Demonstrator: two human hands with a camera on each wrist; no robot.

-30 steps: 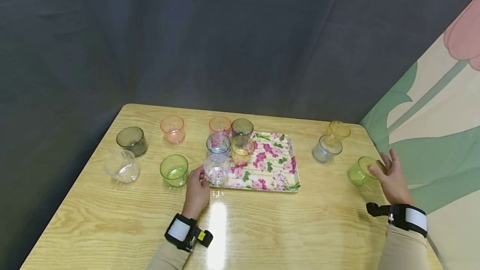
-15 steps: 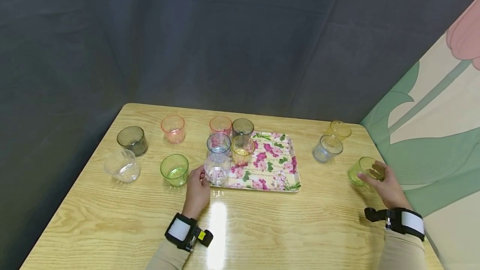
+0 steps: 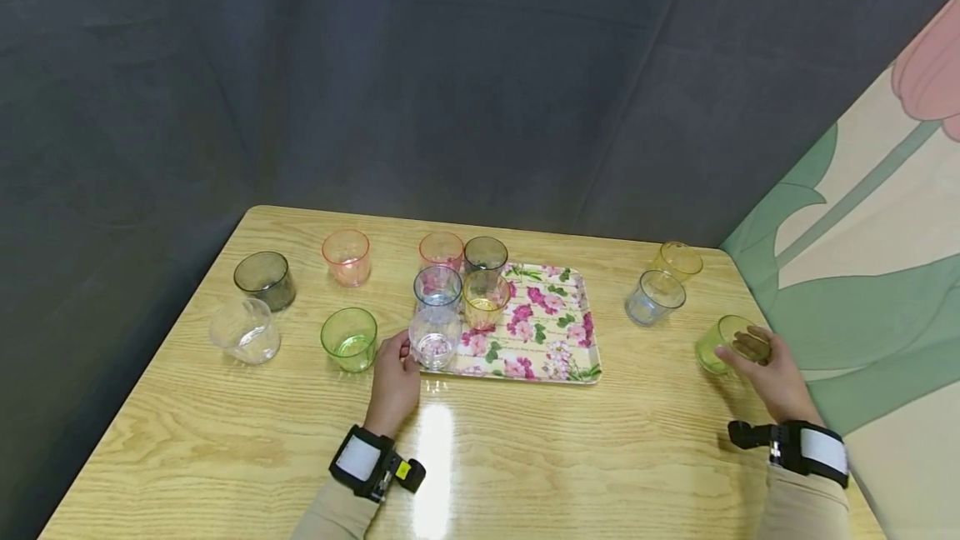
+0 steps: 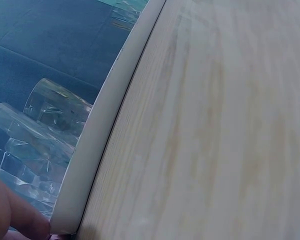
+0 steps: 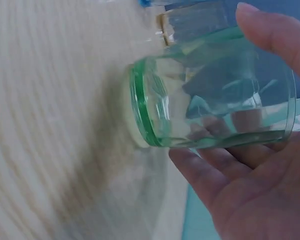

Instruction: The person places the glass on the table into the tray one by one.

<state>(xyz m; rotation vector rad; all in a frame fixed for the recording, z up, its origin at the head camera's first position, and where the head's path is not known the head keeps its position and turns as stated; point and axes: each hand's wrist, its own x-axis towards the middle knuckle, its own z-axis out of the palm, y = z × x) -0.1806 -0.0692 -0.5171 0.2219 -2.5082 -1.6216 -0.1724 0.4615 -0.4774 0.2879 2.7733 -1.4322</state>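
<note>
1 green glass, mouth up, axis approx. vert., R hand gripping, L hand pinching tray

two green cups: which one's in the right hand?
The green cup near the right edge of the table, with the right hand's fingers and thumb around it. The other green cup stands untouched left of the flowered tray.

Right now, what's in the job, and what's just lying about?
Likely in the job:
Right hand, holding a green glass
Left hand, gripping the tray
Five glasses on the tray

Apparently lying about, maybe wanted later:
Four glasses left of the tray
Blue glass and yellow glass right of it
</note>
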